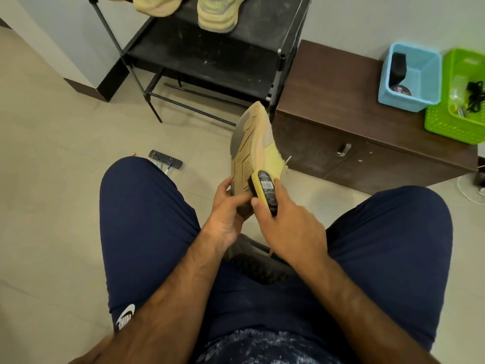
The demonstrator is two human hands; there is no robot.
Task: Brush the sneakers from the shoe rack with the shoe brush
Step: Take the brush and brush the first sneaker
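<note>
sneaker (252, 143) in mid-brush, sole turned up, over the floor between the knees, far end toward the shoe rack (210, 53). clamped at the near end by the left hand (228, 208), fingers curled round it. shoe brush (265, 190) wrapped in the right hand (286, 222), bristles against the sole. probably early to midway: two more pale sneakers (217, 14) up on the rack, no telling whether brushed. upper of this one mostly turned away, so cannot judge that either.

White NIKE wordmark (125, 317) with swoosh on navy shorts (147, 232), left leg; shoe brush (265, 191) label unreadable.
</note>
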